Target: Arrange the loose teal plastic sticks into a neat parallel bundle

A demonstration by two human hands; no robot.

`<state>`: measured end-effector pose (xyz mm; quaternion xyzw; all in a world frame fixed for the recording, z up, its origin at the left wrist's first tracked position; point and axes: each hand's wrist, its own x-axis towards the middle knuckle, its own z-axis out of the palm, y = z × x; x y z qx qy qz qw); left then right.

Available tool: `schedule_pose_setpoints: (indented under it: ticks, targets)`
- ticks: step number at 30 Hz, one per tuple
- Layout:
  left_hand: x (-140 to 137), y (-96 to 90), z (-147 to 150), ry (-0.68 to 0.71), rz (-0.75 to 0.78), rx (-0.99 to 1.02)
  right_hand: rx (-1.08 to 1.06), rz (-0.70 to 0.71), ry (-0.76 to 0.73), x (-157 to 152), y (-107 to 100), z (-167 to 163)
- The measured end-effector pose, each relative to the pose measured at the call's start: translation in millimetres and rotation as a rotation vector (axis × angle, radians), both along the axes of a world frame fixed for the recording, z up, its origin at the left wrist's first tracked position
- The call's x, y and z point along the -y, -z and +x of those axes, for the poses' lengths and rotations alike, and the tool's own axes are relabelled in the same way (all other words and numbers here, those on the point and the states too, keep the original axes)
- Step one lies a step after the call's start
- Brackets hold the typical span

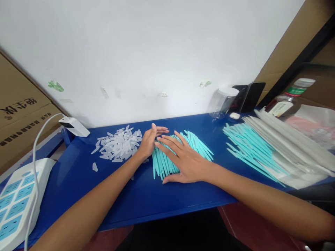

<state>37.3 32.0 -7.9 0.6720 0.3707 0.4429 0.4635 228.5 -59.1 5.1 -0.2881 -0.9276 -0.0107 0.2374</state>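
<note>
A heap of slim turquoise sticks lies at the middle of the blue table. My right hand rests over this heap with its fingers spread, hiding part of it. At the heap's left edge stands my left hand, turned on its side, with fingers extended toward the right hand. Neither hand grips anything that I can see. Just left of my left hand is a pile of small translucent white plastic pieces. One loose piece lies apart from that pile.
More turquoise sticks lie at the right beside long whitish plastic packets. A lidded clear jar, a dark phone and a bottle stand behind. At left are a power strip, a white device and a cardboard box.
</note>
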Motion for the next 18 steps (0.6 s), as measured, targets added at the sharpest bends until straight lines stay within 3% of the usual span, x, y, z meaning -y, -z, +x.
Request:
schedule_pose_setpoints:
  ticks: [4,11,18]
  targets:
    - [-10.2,4.2,-3.7,-0.142,0.084,-0.036,-0.002,0.004,-0.021,7.5,0.2,-6.4]
    - [-8.9,9.3,-1.9,-0.031,-0.081,0.017,-0.003,0.032,0.025,8.8,4.0,-14.6]
    - [1.2,4.1,1.5,-0.085,-0.086,0.006,-0.008,0.015,0.005,6.0,-2.4,-8.0]
